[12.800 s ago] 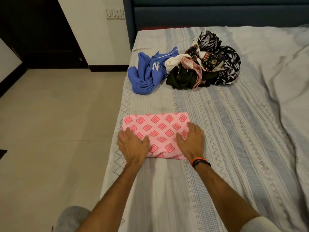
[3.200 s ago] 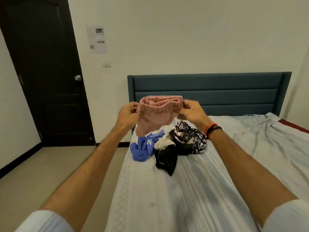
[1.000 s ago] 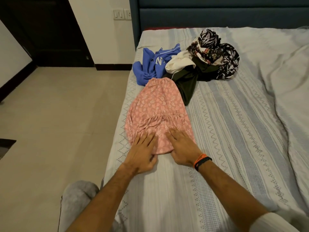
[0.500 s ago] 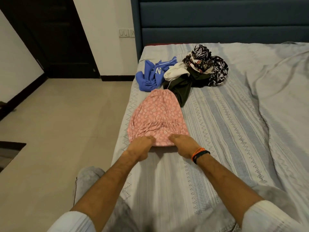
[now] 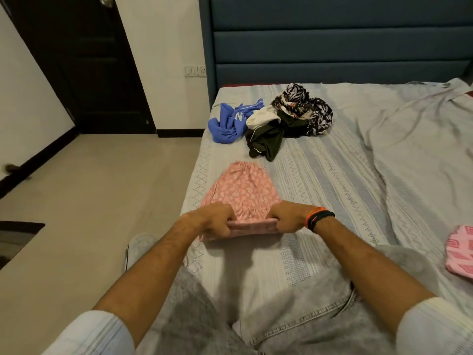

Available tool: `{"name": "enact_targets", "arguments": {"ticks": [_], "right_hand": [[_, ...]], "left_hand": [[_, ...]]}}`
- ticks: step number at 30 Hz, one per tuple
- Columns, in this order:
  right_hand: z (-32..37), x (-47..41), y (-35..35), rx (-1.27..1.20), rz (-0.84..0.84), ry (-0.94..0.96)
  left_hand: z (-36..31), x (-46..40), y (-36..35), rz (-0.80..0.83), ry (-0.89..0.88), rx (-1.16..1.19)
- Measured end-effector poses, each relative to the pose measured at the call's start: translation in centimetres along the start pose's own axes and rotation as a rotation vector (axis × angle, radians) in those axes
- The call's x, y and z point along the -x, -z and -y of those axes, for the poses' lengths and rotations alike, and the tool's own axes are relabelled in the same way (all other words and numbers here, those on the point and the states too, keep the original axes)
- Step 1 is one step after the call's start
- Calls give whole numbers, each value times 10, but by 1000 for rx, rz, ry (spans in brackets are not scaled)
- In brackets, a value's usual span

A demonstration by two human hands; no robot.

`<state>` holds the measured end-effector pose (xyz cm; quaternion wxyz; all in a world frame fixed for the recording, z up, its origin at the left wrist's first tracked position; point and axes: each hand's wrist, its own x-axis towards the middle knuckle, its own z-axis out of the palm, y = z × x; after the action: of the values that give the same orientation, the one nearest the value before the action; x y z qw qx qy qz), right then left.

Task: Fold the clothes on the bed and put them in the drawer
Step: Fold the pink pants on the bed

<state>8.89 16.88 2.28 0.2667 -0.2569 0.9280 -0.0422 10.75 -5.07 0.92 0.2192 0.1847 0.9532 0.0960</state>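
I saw the fingers (image 5: pixel 225 228) of the left hand (image 5: pixel 212 219) curled round the near hem of the pink patterned skirt (image 5: pixel 243 190), and the right hand (image 5: pixel 289 217) gripped the same hem at its other end. The hem looked lifted and rolled over, though blur made that uncertain. The skirt lay spread flat near the left edge of the bed (image 5: pixel 332 180), its waistband pointing away. Beyond it sat the pile of unfolded clothes (image 5: pixel 279 121), blue, black and printed. A folded pink garment (image 5: pixel 460 252) rested at the right edge.
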Motion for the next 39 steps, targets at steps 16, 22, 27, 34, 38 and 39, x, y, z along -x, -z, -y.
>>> {"name": "enact_targets", "arguments": {"ticks": [16,22,27,34,38,39], "right_hand": [[-57,-107,61,-835,-815,-292],[-85,-166,57,-899,-845,-360],[-101,-209,52,-933,-846,-400],[-88,-226,35,-371,-792,-486],[-50,-215,10,-161,-789,-47],[-46,-216,0,-146,-703,-13]], "left_hand": [[94,-96,45,-774,492,1012],[123,-152,44,-762,530,984],[140,-187,40,-767,564,1025],[122,-185,25,-852,546,442],[83,-178,-4,-814,229,241],[81,-180,-16,-751,224,184]]}}
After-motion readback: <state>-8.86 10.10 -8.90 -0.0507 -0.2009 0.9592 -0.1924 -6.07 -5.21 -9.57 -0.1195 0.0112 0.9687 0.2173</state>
